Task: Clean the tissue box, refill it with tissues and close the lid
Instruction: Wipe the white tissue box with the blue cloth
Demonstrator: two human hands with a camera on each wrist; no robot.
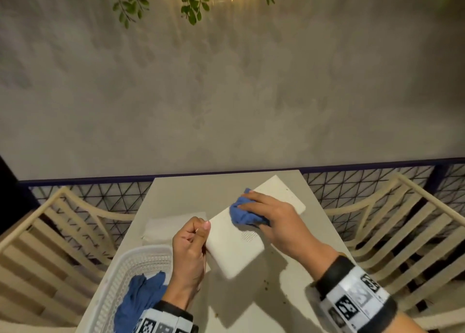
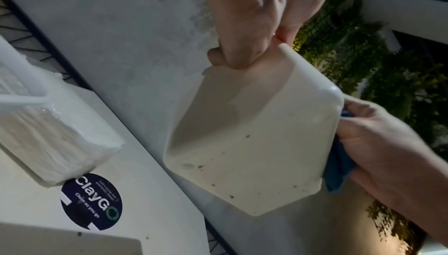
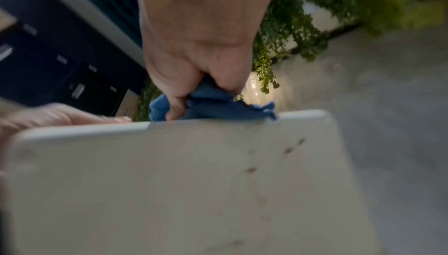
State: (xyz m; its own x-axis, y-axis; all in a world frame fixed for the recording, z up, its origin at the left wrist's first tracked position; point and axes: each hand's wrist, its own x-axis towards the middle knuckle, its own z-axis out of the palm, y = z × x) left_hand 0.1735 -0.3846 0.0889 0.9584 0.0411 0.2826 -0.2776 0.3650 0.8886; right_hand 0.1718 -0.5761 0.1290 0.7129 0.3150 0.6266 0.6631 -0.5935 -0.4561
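Observation:
The white tissue box (image 1: 236, 244) is held tilted above the table, with dark specks on its pale surface (image 2: 254, 144). My left hand (image 1: 191, 242) grips its near left edge, thumb on top. My right hand (image 1: 271, 214) holds a crumpled blue cloth (image 1: 241, 214) and presses it against the box's upper face. In the right wrist view the right hand's fingers (image 3: 198, 71) pinch the cloth (image 3: 213, 105) at the box's edge (image 3: 169, 182). A stack of white tissues (image 1: 171, 227) lies on the table to the left of the box, and its wrapped pack (image 2: 48, 140) shows in the left wrist view.
A white lattice basket (image 1: 120, 277) at the table's near left holds a second blue cloth (image 1: 141, 295). The pale table (image 1: 276, 295) carries dark crumbs and a round dark sticker (image 2: 91, 201). Slatted chairs (image 1: 392, 232) stand on both sides, with a wire fence and grey wall behind.

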